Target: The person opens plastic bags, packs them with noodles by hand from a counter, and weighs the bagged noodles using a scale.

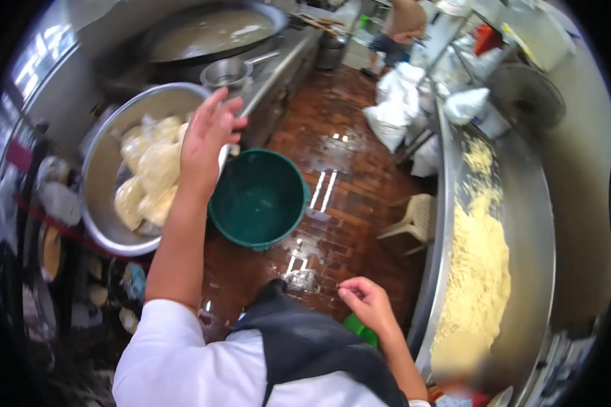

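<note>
My left hand (209, 139) is raised at the right rim of a large metal basin (96, 210), fingers spread and holding nothing. Inside the basin lie several clear plastic bags (157, 166) of pale yellow stuff. Lower down, my right hand (368, 302) hangs near my dark apron (312, 339), its fingers curled in towards the thumb; nothing shows in it. To its right stands a long metal trough (528, 224) with a heap of pale yellow crumbly material (478, 261). A deep green tub (259, 197) sits on the floor beside the basin.
A huge pan of cloudy liquid (210, 34) and a metal ladle-like pot (225, 73) are at the back left. White sacks (394, 102), a cream plastic stool (414, 220) and a round fan (526, 102) line the right. Another person (404, 27) stands far back. The tiled floor (339, 146) looks wet.
</note>
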The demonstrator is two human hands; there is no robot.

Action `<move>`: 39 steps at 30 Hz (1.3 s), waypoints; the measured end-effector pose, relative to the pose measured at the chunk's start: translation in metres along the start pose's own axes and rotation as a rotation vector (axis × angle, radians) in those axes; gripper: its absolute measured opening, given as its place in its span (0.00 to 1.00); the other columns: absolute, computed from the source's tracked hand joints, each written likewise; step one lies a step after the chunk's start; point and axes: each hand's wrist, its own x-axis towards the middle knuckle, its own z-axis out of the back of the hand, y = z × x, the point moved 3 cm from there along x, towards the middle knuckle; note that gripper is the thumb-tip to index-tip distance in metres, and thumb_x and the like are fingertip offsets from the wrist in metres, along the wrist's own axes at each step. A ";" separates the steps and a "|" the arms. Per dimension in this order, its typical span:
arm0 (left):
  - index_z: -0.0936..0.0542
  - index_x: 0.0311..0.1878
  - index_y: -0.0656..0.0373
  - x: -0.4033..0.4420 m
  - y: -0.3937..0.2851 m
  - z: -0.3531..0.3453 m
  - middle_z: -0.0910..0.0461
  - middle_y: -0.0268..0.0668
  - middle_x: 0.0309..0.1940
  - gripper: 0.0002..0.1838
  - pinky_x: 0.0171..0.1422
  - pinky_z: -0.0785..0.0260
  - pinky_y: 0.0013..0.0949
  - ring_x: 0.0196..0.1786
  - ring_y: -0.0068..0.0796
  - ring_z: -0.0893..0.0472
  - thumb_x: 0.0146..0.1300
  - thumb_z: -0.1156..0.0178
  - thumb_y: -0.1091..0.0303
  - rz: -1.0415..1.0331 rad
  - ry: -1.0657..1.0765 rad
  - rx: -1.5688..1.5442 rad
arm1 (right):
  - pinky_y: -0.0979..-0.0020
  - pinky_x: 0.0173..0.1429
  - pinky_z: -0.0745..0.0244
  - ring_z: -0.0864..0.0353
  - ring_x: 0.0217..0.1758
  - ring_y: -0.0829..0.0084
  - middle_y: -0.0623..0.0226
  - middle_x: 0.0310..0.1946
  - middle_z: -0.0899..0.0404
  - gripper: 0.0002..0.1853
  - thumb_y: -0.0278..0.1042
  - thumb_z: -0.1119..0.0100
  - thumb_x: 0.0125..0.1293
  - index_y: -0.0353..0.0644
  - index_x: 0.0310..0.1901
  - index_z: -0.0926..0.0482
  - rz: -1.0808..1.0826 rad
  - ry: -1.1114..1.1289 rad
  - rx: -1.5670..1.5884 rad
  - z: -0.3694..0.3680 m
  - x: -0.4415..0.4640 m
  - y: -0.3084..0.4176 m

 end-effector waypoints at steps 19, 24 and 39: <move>0.26 0.59 0.62 -0.007 0.145 -0.277 0.20 0.38 0.42 0.22 0.48 0.28 0.27 0.43 0.22 0.21 0.61 0.37 0.69 0.319 1.115 0.356 | 0.72 0.41 0.24 0.18 0.34 0.74 0.64 0.31 0.17 0.13 0.40 0.38 0.62 0.39 0.42 0.20 -0.086 -0.265 0.163 0.093 0.044 -0.113; 0.23 0.55 0.62 0.017 0.168 -0.362 0.18 0.41 0.41 0.22 0.47 0.27 0.29 0.42 0.25 0.20 0.59 0.35 0.66 0.137 1.133 0.459 | 0.72 0.42 0.24 0.18 0.35 0.74 0.64 0.31 0.17 0.13 0.39 0.37 0.62 0.39 0.42 0.19 -0.108 -0.259 0.194 0.166 0.074 -0.130; 0.20 0.41 0.63 0.179 0.330 -0.593 0.20 0.30 0.28 0.10 0.34 0.31 0.23 0.29 0.18 0.25 0.63 0.39 0.67 0.428 0.771 0.059 | 0.78 0.41 0.27 0.24 0.33 0.82 0.71 0.31 0.19 0.12 0.38 0.37 0.63 0.40 0.44 0.19 -0.352 -0.542 0.378 0.305 0.125 -0.161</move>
